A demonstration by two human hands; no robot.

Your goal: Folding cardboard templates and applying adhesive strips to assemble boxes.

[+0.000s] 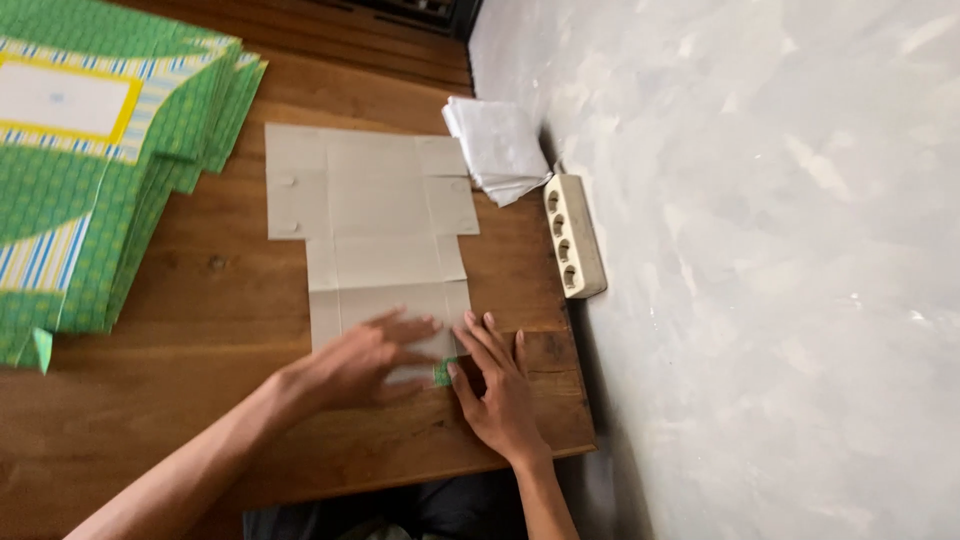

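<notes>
A flat, unfolded cardboard box blank (375,210) lies plain grey side up on the wooden table (200,400). My left hand (365,358) presses flat on the blank's near end, fingers spread. My right hand (497,388) rests beside it at the blank's near right corner, with fingertips touching a small flap whose green printed side (443,373) shows. Neither hand grips anything.
A stack of green patterned flat box blanks (90,150) fills the table's left side. A folded white cloth or paper bundle (498,148) and a cream power strip (574,236) lie along the table's right edge. A grey floor (780,250) extends to the right.
</notes>
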